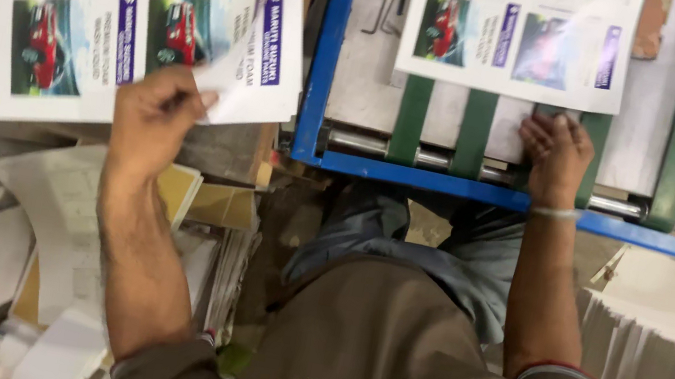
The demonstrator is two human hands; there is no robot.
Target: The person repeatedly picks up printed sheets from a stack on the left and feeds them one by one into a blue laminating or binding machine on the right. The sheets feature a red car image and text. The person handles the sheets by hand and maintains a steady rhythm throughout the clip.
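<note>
**One sheet on the feed bed, the next being lifted from the stack**

At upper right of the frame, a printed sheet [519, 33] with car pictures lies flat on the grey bed of a blue-framed machine [326, 69], across green belts [413, 106]. The right hand [556, 148] rests palm down at its lower edge, fingers spread flat and pressing the sheet rather than gripping it. So one sheet is already laid on the bed, though whether it is squared up I cannot tell.

At upper left, the left hand [154, 113] is closed in a pinch on the lower right corner of the top sheet [247, 46] of a pile of like prints [44, 31], with that corner curled up off the pile. This sheet is, as I judge it, only started: lifted at one corner, well apart from the machine.

How many sheets remain cannot be read, since the pile runs off the top and left edges. A stack of white paper [656, 362] at lower right is cut by the frame. The machine's far end and right side are out of view, and the loose papers [60, 262] at lower left are blurred and jumbled. The person's torso hides whatever lies below the machine's front roller [452, 161].
</note>
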